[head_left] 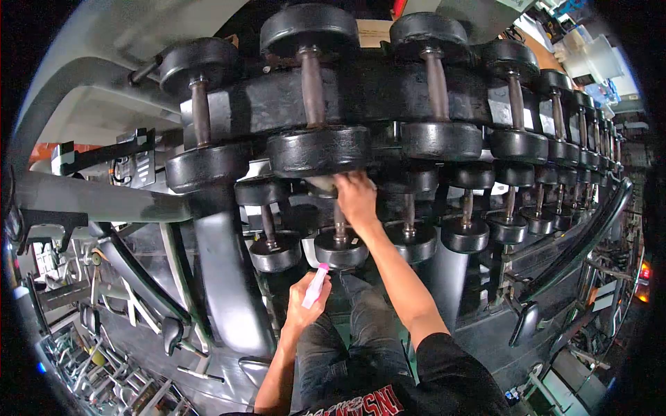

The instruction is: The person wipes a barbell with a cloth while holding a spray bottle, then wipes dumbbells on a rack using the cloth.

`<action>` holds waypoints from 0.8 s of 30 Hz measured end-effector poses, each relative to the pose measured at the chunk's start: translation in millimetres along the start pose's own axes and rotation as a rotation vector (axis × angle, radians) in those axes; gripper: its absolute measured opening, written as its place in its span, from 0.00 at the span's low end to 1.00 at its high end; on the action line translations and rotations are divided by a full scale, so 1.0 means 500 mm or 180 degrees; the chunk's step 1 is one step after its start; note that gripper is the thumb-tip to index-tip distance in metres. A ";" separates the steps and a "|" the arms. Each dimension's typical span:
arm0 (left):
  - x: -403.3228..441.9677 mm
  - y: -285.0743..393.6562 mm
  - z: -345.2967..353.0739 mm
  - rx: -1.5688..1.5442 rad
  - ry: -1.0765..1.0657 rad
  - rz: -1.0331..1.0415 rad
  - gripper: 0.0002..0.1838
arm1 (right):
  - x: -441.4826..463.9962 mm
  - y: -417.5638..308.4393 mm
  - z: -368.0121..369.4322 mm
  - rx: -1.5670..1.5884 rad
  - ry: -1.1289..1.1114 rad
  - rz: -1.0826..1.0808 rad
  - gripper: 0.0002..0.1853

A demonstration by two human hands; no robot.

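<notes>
My right hand [357,201] is closed on a pale cloth [320,184], pressed against the far head of a lower-row dumbbell [340,225]. Part of the cloth is hidden under the larger upper dumbbell [319,149]. Low in front of the rack, my left hand [307,299] wraps round a spray bottle [316,288] with a pink nozzle and a whitish body. The nozzle points at the near head of that same lower dumbbell, a short gap away.
Black dumbbells stand in two rows on the rack [374,90], running off to the right. Gym machines with metal frames [139,277] stand on the left. A padded bench [576,243] is at the right. Clear plastic containers [593,59] sit at the upper right.
</notes>
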State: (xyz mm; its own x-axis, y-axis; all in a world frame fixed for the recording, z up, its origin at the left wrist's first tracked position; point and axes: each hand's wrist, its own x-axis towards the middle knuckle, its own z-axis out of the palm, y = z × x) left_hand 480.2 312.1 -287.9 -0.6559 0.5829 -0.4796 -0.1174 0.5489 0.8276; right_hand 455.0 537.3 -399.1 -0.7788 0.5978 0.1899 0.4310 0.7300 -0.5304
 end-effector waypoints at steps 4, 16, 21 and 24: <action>-0.006 0.008 -0.008 0.0004 0.0069 0.0012 0.06 | 0.087 0.072 -0.018 0.0561 -0.0639 0.1939 0.18; -0.022 -0.003 -0.002 0.0042 0.0085 0.0311 0.06 | 0.152 0.235 0.084 0.0922 -0.2171 0.1229 0.19; -0.010 0.006 -0.001 0.0265 -0.0083 0.0359 0.07 | 0.167 0.280 0.038 0.0897 -0.2063 0.1275 0.17; -0.008 0.007 0.001 0.0248 -0.0061 0.0370 0.07 | 0.161 0.273 0.063 0.0688 -0.2091 0.1214 0.16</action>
State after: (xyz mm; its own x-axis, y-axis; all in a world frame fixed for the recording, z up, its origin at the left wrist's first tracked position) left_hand 482.8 312.0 -283.4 -0.6473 0.6562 -0.3879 0.0173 0.5213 0.8532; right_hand 436.9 674.5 -482.0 -0.7339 0.4268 -0.5285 0.6768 0.3931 -0.6224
